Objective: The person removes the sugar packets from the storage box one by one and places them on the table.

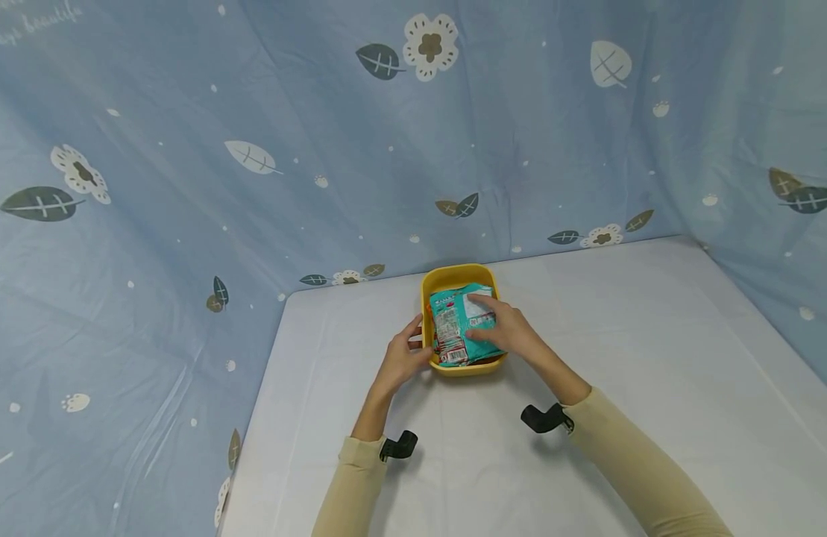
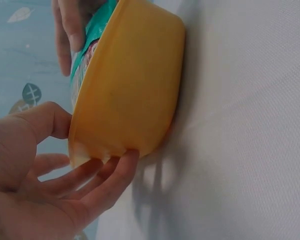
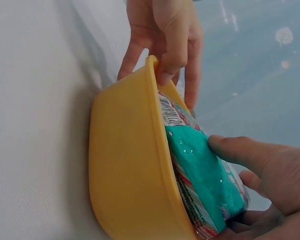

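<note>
A yellow plastic basin (image 1: 465, 371) stands on the white-covered table, with a teal snack packet (image 1: 453, 324) lying over its opening. My left hand (image 1: 401, 361) grips the basin's left side; the left wrist view has the thumb at the rim and the fingers against the outer wall (image 2: 132, 80). From the right, my right hand (image 1: 514, 330) holds the packet. Its thumb lies on the teal wrapper (image 3: 200, 162) in the right wrist view, and its other fingers are partly hidden at the packet's far end. Under the teal packet, other printed wrapping (image 3: 190, 200) shows, mostly covered.
The white table (image 1: 641, 358) extends to both sides of the basin and towards me. Behind it hangs a blue curtain (image 1: 359, 186) with leaf and flower prints, close to the basin's far end. A black wrist mount (image 1: 544, 419) sits on each sleeve.
</note>
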{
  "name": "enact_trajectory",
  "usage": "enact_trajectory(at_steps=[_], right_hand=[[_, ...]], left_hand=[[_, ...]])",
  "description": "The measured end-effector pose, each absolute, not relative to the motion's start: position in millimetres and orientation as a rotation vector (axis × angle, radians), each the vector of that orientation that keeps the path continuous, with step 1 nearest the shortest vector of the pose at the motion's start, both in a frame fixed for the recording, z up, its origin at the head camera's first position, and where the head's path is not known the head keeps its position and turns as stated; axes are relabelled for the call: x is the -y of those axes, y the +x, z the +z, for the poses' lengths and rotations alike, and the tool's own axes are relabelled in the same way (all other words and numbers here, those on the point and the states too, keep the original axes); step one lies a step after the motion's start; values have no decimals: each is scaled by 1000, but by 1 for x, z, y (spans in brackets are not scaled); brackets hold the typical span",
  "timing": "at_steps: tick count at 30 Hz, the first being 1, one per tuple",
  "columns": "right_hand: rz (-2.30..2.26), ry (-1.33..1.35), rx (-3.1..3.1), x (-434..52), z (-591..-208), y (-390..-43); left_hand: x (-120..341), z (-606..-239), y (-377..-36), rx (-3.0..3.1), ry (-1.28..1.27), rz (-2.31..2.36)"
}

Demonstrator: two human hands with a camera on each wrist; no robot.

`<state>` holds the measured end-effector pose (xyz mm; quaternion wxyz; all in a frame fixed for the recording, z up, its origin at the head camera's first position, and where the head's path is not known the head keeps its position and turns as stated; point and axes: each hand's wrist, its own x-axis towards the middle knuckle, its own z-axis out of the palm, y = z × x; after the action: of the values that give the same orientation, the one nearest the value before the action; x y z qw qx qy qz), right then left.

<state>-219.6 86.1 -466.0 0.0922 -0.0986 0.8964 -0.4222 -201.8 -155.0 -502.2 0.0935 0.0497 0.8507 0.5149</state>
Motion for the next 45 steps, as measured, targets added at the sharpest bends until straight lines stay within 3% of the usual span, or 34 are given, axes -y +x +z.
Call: enact_trajectory(at_steps=[45], right_hand=[[-1413, -309, -2604, -91, -464, -220]], left_hand=[[156, -504, -203, -2491, 118, 1550]])
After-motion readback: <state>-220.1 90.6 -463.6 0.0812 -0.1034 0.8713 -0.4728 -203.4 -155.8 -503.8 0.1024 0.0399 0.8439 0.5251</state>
